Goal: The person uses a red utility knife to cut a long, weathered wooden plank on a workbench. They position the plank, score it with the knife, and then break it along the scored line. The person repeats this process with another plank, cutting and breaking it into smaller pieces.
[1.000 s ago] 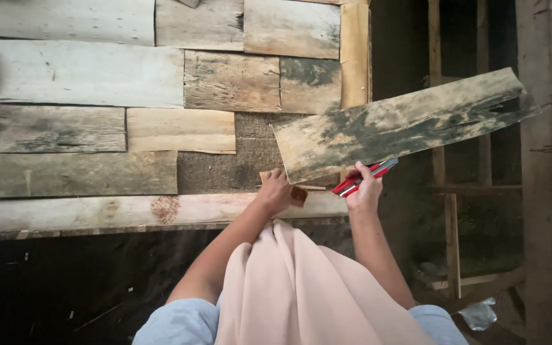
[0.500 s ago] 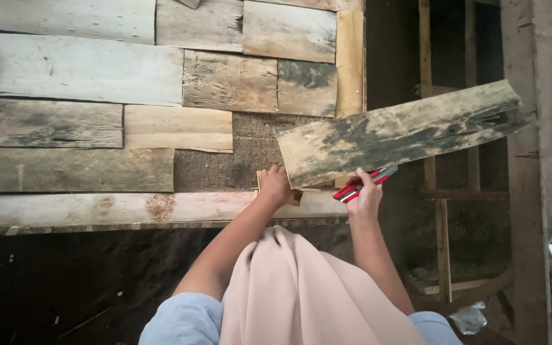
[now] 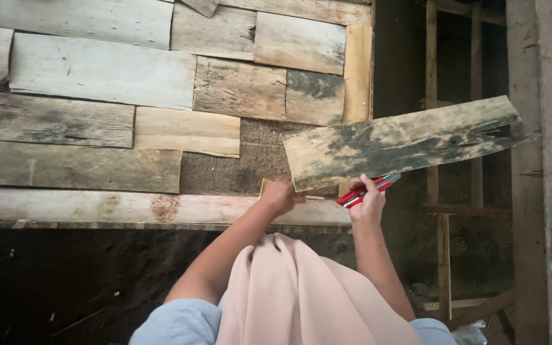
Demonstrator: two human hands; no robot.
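A long weathered plank [image 3: 404, 142], stained dark and pale, lies tilted across the right edge of a panel of patchwork wooden boards [image 3: 97, 108]. My left hand [image 3: 280, 193] grips the plank's lower left end from beneath. My right hand [image 3: 368, 201] is closed around a red-handled tool [image 3: 367, 190] and presses against the plank's lower edge. A bare brown patch of backing [image 3: 250, 163] shows just left of the plank's end.
A pale long beam [image 3: 129, 207] runs along the panel's bottom edge. Right of the panel is a dark gap with thin wooden frame slats [image 3: 443, 255]. A grey concrete strip [image 3: 544, 191] runs down the far right. Dark ground lies below the beam.
The plank and both hands have stayed together almost in place; the view has shifted slightly, so they sit a little lower and left.
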